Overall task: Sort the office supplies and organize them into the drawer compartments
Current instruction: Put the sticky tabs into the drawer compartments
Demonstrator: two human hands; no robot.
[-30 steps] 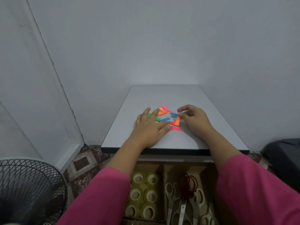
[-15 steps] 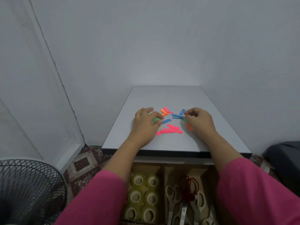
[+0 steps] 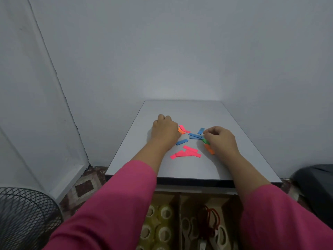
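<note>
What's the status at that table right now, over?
Left hand curled by orange strips. Right hand pinching at green strip. Pink strips loose on table. Nothing blocking, over.

Walls [image 3: 180, 51]: plain pale grey, dim light.
Table [image 3: 189, 112]: grey top, dark front edge, in corner.
Floor [image 3: 84, 184]: patterned brown/cream tile.
Fan [image 3: 23, 217]: black wire grille, lower left.

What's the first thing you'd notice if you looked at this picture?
Bright paper strips, pink, blue and orange, lie scattered mid-table between the two hands. The left hand and right hand reach out from vivid pink sleeves. Below the table edge, tape rolls and scissors sit in separate drawer compartments.
</note>
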